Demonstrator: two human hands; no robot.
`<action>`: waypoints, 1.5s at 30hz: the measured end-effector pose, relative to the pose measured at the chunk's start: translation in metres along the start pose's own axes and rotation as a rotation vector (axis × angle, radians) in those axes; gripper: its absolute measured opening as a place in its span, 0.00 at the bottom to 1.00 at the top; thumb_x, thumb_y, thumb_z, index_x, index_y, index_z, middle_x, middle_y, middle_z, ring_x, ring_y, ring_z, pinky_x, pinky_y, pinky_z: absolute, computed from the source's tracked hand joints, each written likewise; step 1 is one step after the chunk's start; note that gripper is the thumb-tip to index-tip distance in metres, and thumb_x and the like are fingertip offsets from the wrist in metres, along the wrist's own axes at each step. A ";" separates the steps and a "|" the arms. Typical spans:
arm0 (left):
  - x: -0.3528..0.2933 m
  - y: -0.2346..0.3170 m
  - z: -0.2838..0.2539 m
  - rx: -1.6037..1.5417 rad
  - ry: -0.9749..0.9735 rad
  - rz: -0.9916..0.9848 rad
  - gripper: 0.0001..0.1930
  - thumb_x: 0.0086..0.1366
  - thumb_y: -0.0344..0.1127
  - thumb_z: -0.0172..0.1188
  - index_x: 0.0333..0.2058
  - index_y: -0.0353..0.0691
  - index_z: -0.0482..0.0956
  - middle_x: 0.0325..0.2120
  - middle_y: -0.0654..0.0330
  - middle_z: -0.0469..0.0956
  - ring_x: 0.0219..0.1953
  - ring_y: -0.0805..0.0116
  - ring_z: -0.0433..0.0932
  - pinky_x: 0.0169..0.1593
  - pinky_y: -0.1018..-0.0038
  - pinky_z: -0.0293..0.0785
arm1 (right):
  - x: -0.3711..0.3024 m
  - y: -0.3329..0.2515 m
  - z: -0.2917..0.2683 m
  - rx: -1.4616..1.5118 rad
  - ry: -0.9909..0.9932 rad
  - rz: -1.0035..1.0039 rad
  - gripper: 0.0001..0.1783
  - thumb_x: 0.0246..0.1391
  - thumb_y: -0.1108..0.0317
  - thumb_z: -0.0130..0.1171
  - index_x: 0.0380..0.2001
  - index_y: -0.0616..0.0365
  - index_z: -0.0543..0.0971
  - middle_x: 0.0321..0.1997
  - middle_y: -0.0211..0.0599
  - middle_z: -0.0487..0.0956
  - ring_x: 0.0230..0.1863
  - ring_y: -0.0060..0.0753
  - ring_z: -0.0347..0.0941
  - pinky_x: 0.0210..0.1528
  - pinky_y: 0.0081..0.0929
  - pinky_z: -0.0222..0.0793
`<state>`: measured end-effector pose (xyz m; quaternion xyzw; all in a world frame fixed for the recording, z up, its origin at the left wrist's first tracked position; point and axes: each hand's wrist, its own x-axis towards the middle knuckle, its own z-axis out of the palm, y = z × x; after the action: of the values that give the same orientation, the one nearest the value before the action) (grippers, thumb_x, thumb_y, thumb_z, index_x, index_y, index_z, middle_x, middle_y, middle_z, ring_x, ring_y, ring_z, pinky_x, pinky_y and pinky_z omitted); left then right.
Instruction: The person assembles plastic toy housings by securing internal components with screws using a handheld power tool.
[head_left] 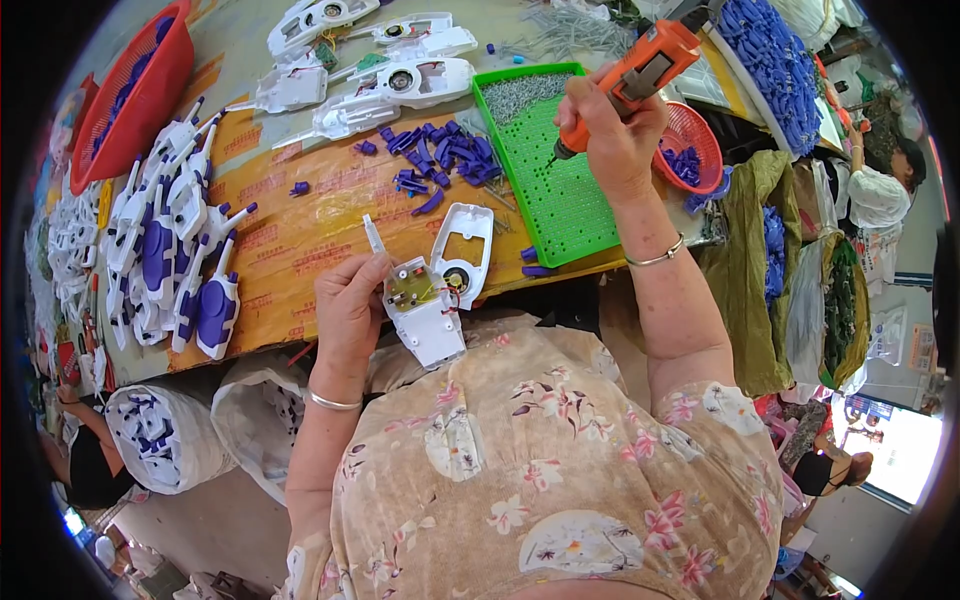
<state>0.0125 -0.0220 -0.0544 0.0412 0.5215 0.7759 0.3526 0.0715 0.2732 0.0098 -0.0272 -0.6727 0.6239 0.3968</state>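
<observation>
My left hand (350,300) grips a white plastic housing half (425,325) with a circuit board inside, near the table's front edge. Joined to it by thin wires, a second white shell (465,240) with a round speaker-like part lies beside it on the table. Raised over the green tray, my right hand (615,130) is closed around an orange electric screwdriver (640,75), whose dark bit points down and left. Small screws (525,95) are heaped at the far end of the perforated green tray (575,215). Purple plastic pieces (445,155) are scattered left of the tray.
More opened white housings (400,85) lie at the back. Assembled white-and-purple units (165,240) are piled at the left, beside a tilted red basket (135,100). A small red basket (692,145) stands right of the tray. White sacks (165,435) sit below the table at left.
</observation>
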 end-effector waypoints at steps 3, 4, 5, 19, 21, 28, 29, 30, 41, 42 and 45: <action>0.001 0.000 0.001 -0.009 -0.001 0.003 0.07 0.61 0.31 0.59 0.31 0.32 0.80 0.24 0.61 0.79 0.23 0.78 0.74 0.26 0.82 0.70 | 0.000 -0.001 0.002 -0.039 0.025 -0.021 0.07 0.51 0.72 0.59 0.28 0.61 0.71 0.20 0.31 0.72 0.20 0.24 0.70 0.26 0.27 0.68; 0.000 0.000 0.001 -0.017 0.006 0.007 0.07 0.61 0.31 0.59 0.31 0.31 0.80 0.25 0.61 0.79 0.23 0.78 0.74 0.26 0.82 0.70 | 0.000 0.000 0.002 -0.036 0.034 -0.020 0.07 0.51 0.71 0.59 0.28 0.61 0.71 0.20 0.31 0.72 0.20 0.25 0.70 0.27 0.27 0.68; 0.000 0.001 0.001 -0.016 0.010 0.010 0.07 0.61 0.31 0.59 0.31 0.31 0.80 0.25 0.61 0.79 0.23 0.78 0.74 0.26 0.82 0.70 | 0.000 0.000 0.003 -0.033 0.043 -0.019 0.07 0.51 0.71 0.59 0.28 0.61 0.71 0.20 0.32 0.72 0.20 0.25 0.70 0.27 0.27 0.68; 0.000 0.005 0.008 0.051 0.052 -0.114 0.08 0.59 0.34 0.59 0.24 0.35 0.79 0.18 0.67 0.73 0.17 0.82 0.67 0.19 0.84 0.60 | -0.022 -0.067 0.062 0.397 -0.249 -0.015 0.14 0.53 0.63 0.59 0.31 0.63 0.69 0.24 0.36 0.73 0.24 0.26 0.70 0.30 0.25 0.69; 0.002 0.004 0.007 0.016 0.037 -0.115 0.08 0.58 0.33 0.60 0.25 0.35 0.79 0.18 0.67 0.74 0.17 0.82 0.68 0.19 0.85 0.61 | -0.035 -0.068 0.083 0.585 -0.287 0.049 0.17 0.53 0.61 0.60 0.35 0.63 0.68 0.29 0.37 0.73 0.29 0.27 0.70 0.34 0.26 0.70; 0.003 0.002 0.005 -0.040 0.039 -0.115 0.07 0.58 0.32 0.60 0.26 0.34 0.80 0.20 0.66 0.76 0.18 0.82 0.70 0.20 0.85 0.64 | -0.041 -0.059 0.121 0.357 -0.331 0.099 0.27 0.41 0.53 0.71 0.26 0.61 0.67 0.22 0.35 0.71 0.20 0.27 0.70 0.26 0.29 0.71; 0.003 0.001 0.005 -0.047 0.032 -0.102 0.07 0.58 0.32 0.60 0.27 0.34 0.80 0.20 0.65 0.76 0.18 0.81 0.71 0.21 0.84 0.65 | -0.041 -0.058 0.123 0.333 -0.347 0.110 0.27 0.41 0.53 0.71 0.27 0.61 0.67 0.22 0.34 0.71 0.20 0.27 0.69 0.26 0.28 0.71; 0.003 0.000 0.004 -0.053 0.024 -0.090 0.06 0.58 0.32 0.60 0.27 0.34 0.81 0.20 0.65 0.76 0.19 0.81 0.71 0.21 0.84 0.66 | -0.041 -0.059 0.124 0.330 -0.354 0.123 0.27 0.42 0.53 0.70 0.27 0.61 0.67 0.22 0.34 0.71 0.20 0.26 0.69 0.26 0.27 0.70; 0.002 0.004 0.007 -0.066 0.000 -0.084 0.06 0.58 0.31 0.60 0.28 0.33 0.81 0.22 0.63 0.78 0.20 0.78 0.75 0.23 0.82 0.71 | -0.040 -0.053 0.130 0.260 -0.380 0.110 0.25 0.43 0.54 0.69 0.28 0.61 0.67 0.22 0.34 0.71 0.21 0.26 0.70 0.24 0.24 0.69; 0.002 0.004 0.007 -0.069 0.002 -0.093 0.06 0.58 0.31 0.60 0.28 0.33 0.81 0.22 0.62 0.79 0.20 0.78 0.75 0.23 0.82 0.72 | -0.040 -0.051 0.130 0.257 -0.380 0.102 0.24 0.44 0.55 0.69 0.28 0.61 0.67 0.22 0.34 0.71 0.21 0.26 0.70 0.24 0.24 0.69; 0.002 0.005 0.005 -0.059 -0.023 -0.084 0.07 0.58 0.31 0.60 0.29 0.33 0.81 0.22 0.62 0.79 0.21 0.77 0.76 0.23 0.81 0.72 | -0.041 -0.051 0.131 0.254 -0.361 0.104 0.24 0.44 0.55 0.68 0.28 0.61 0.67 0.22 0.34 0.71 0.21 0.26 0.70 0.24 0.24 0.69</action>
<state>0.0111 -0.0177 -0.0488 0.0178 0.4958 0.7749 0.3917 0.0491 0.1331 0.0457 0.1006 -0.6467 0.7179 0.2374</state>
